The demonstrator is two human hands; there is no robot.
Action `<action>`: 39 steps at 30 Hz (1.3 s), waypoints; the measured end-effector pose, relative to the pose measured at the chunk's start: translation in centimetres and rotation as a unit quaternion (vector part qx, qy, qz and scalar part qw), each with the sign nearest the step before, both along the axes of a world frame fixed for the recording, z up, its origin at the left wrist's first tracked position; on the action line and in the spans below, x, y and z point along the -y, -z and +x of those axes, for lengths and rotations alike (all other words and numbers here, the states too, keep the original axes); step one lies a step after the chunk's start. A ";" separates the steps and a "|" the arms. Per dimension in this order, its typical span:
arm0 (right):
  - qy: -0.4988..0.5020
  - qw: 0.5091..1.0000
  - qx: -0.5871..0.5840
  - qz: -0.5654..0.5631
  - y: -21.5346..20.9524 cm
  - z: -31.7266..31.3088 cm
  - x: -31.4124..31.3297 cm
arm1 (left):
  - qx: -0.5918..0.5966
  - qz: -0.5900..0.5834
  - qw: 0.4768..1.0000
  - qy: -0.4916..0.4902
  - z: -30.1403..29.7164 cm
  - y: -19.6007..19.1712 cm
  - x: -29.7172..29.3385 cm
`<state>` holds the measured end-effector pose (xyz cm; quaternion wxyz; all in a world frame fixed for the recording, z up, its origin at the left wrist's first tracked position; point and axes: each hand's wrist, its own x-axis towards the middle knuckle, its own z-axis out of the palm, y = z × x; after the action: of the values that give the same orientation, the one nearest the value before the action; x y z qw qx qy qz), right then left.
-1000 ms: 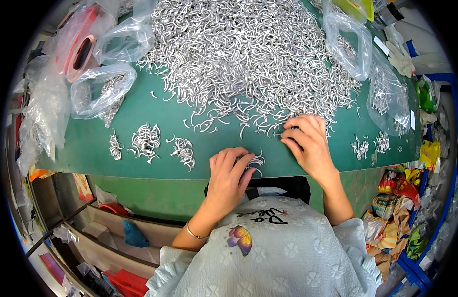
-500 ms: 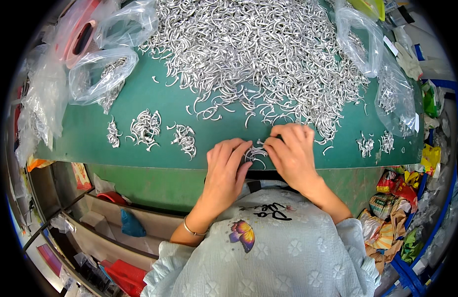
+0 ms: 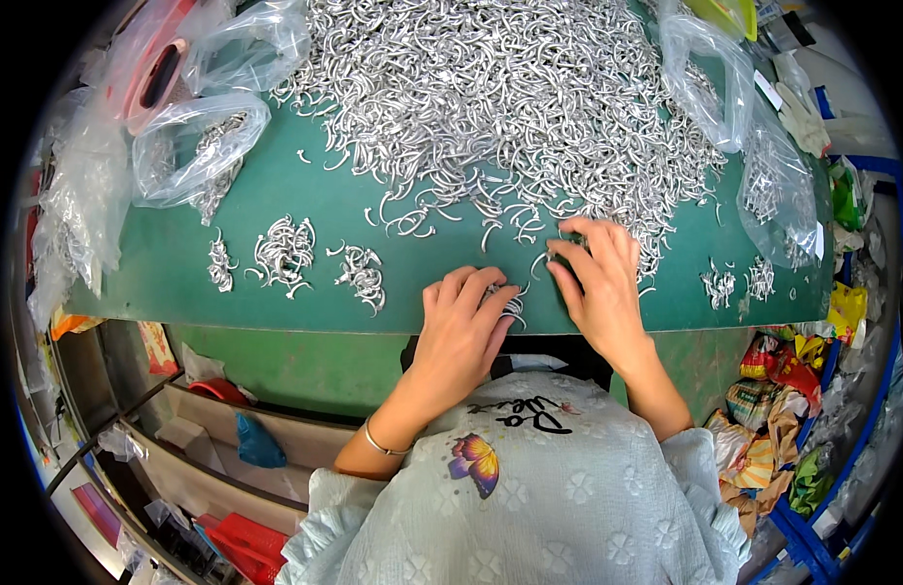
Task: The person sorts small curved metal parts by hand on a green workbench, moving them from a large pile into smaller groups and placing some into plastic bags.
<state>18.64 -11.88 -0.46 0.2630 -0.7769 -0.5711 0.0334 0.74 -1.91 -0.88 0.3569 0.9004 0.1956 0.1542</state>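
Note:
Beside the table's front edge, my left hand curls its fingers over a small cluster of curved silvery metal pieces. The fingers partly hide this cluster. My right hand is bent over the near fringe of the big heap. Its thumb and index finger come together around one end of a thin curved metal piece. The other fingers of that hand reach toward loose pieces of the heap.
Small piles of the same pieces lie to the left and right on the green table. Clear plastic bags with pieces flank the heap. Crumpled packaging fills the lower right, and a red basket stands lower left.
My right hand has moved up and right, away from the small cluster toward the heap. My left hand has shifted slightly right and now covers more of the cluster.

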 end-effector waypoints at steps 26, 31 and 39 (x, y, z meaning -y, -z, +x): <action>0.102 0.995 0.013 0.005 -0.1 -0.1 2.6 | 0.020 0.004 1.000 -0.002 -0.2 0.3 -0.1; 0.086 0.996 0.037 -0.003 0.0 -1.1 1.4 | 0.024 -0.009 1.000 -0.014 0.0 0.7 0.3; 0.007 0.994 -0.088 0.057 -0.3 -1.6 0.2 | 0.055 -0.005 0.998 -0.022 0.5 0.4 0.4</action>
<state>17.05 -12.12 -0.16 0.3561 -0.7586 -0.5415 0.0673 1.25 -2.31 -1.33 0.3677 0.8844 0.1964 0.2101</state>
